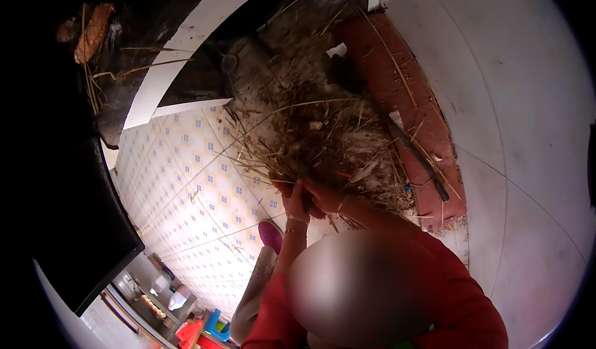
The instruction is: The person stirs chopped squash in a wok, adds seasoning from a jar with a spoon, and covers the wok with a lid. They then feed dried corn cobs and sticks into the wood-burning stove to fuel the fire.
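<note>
"How does the grip look from your end?"

"Over my feed, the left hand and the right hand meet, pressed close together. I read the fingers of both as curled round the dry stalks, though shadow hides the fingertips, so I can't tell how firmly they pinch."

"And where are the stalks?"

"At the near left edge of the litter heap, fanning out to the left and far from the fists, just over the tiled floor."

"What worries you?"

"Slippage first. They look thin and uneven, so if either hand eased off, I'd expect the loose ones to slide out and scatter over the tiles. Snapped ends could also prick bare fingers, since I see no gloves."

"Anything to the right?"

"A dark rod lies over the red slab, its near end not far from the right sleeve. A wide swing of that elbow might knock it."

"Underfoot?"

"The shoe is on the left, near the hands. Straw dropped there could make the tiles slick."
</note>
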The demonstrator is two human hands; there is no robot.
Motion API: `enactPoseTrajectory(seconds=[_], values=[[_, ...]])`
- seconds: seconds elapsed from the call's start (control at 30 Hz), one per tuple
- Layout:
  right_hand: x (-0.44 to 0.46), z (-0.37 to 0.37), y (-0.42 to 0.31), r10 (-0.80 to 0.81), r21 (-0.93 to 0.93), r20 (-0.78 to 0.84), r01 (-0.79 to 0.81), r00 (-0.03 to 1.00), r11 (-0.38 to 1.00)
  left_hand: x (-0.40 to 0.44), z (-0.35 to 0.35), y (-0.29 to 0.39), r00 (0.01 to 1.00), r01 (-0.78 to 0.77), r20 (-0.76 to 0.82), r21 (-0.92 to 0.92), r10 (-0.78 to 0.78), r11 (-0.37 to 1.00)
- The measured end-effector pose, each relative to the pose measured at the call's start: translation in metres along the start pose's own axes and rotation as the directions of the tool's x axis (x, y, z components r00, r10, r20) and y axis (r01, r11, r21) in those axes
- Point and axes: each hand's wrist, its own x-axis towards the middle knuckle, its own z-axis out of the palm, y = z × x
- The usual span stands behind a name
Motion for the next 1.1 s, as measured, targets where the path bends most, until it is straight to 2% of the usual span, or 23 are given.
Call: enactPoseTrajectory(seconds=[0.03,0.07,0.1,0.17,0.2,0.23,0.3,0.33,0.4,0.43,0.5,0.53,0.6,0.63,0.7,0.8,0.83,0.87,0.9,0.93,1.0,1.07,1.1], values=[[0.008,-0.009,-0.001,-0.001,0.001,0.004,0.001,1.0,1.0,0.012,-0.01,-0.003,0.991,0.095,-0.091,0.005,-0.094,0.995],[0.018,-0.02,-0.001,-0.041,-0.153,0.075,0.052,0.996,0.987,0.024,-0.02,-0.006,0.966,0.187,-0.18,0.002,-0.183,0.982],[0.028,-0.032,-0.005,-0.069,-0.296,0.153,0.112,0.986,0.948,0.027,-0.019,-0.007,0.966,0.183,-0.187,0.003,-0.179,0.983],[0.049,-0.069,-0.031,0.193,-0.588,0.295,0.019,0.936,0.809,0.026,-0.011,-0.011,0.998,-0.014,-0.058,0.138,0.023,0.99],[0.06,-0.078,-0.03,0.117,-0.538,0.093,-0.049,0.989,0.841,0.025,-0.007,-0.011,0.998,-0.012,-0.062,0.137,0.021,0.99],[0.068,-0.089,-0.034,0.051,-0.475,-0.123,-0.104,0.991,0.874,0.023,-0.001,-0.01,0.997,-0.01,-0.077,0.111,0.019,0.994],[0.078,-0.11,-0.049,-0.245,-0.573,-0.426,-0.05,0.871,0.818,0.022,0.005,-0.012,0.996,-0.004,-0.092,0.086,0.012,0.996],[0.088,-0.11,-0.043,-0.242,-0.571,-0.428,-0.053,0.871,0.819,0.021,0.005,-0.013,0.992,-0.005,-0.128,0.1,0.018,0.995],[0.102,-0.105,-0.034,-0.38,-0.77,-0.476,-0.167,0.793,0.616,0.019,0.008,-0.014,0.987,-0.007,-0.16,0.119,0.026,0.993],[0.103,-0.103,-0.028,-0.383,-0.768,-0.479,-0.166,0.79,0.618,0.017,0.01,-0.014,0.983,0.008,-0.183,0.139,0.017,0.99],[0.096,-0.101,-0.018,-0.172,-0.816,-0.228,-0.091,0.958,0.571,0.018,0.009,-0.011,0.978,0.017,-0.207,0.156,0.016,0.988],[0.084,-0.097,-0.016,-0.176,-0.818,-0.221,-0.084,0.959,0.569,0.017,0.007,-0.011,0.985,0.034,-0.17,0.151,-0.008,0.988],[0.049,-0.083,-0.011,-0.209,-0.644,-0.277,-0.019,0.938,0.765,0.015,0.004,-0.011,0.99,0.051,-0.134,0.146,-0.031,0.988],[0.034,-0.071,-0.005,-0.212,-0.645,-0.274,-0.016,0.938,0.764,0.015,0.005,-0.011,0.989,0.056,-0.146,0.153,-0.034,0.987],[0.009,-0.042,0.014,-0.149,-0.344,-0.552,-0.062,0.82,0.937,0.014,0.0,-0.015,0.986,0.062,-0.16,0.157,-0.036,0.986],[-0.004,-0.01,0.01,-0.189,-0.475,-0.455,-0.058,0.87,0.878,0.016,-0.01,-0.021,0.996,0.031,-0.089,0.266,-0.008,0.964],[-0.004,0.001,0.013,-0.194,-0.475,-0.458,-0.054,0.868,0.878,0.013,-0.011,-0.018,0.991,0.125,-0.07,0.152,-0.115,0.981],[-0.001,0.011,0.016,-0.18,-0.363,-0.471,-0.004,0.864,0.932,0.01,-0.013,-0.015,0.975,0.218,-0.042,0.036,-0.216,0.975],[-0.002,0.017,0.013,-0.164,-0.247,-0.479,0.048,0.863,0.968,0.006,-0.011,-0.01,0.977,0.21,-0.043,0.033,-0.209,0.977],[-0.005,0.02,0.012,-0.174,-0.253,-0.476,0.055,0.862,0.966,0.003,-0.008,-0.004,0.968,0.25,0.019,-0.011,-0.25,0.968],[-0.012,0.017,0.011,-0.234,-0.213,-0.311,0.172,0.921,0.962,0.003,-0.005,0.0,0.958,0.277,0.095,-0.056,-0.271,0.959],[-0.011,0.023,0.03,-0.293,-0.202,-0.327,0.236,0.899,0.951,0.0,-0.013,-0.005,0.925,0.37,0.132,-0.111,-0.355,0.922],[-0.008,0.022,0.035,-0.336,-0.181,-0.35,0.289,0.874,0.94,-0.004,-0.01,-0.004,0.936,0.346,0.11,-0.106,-0.335,0.932]])
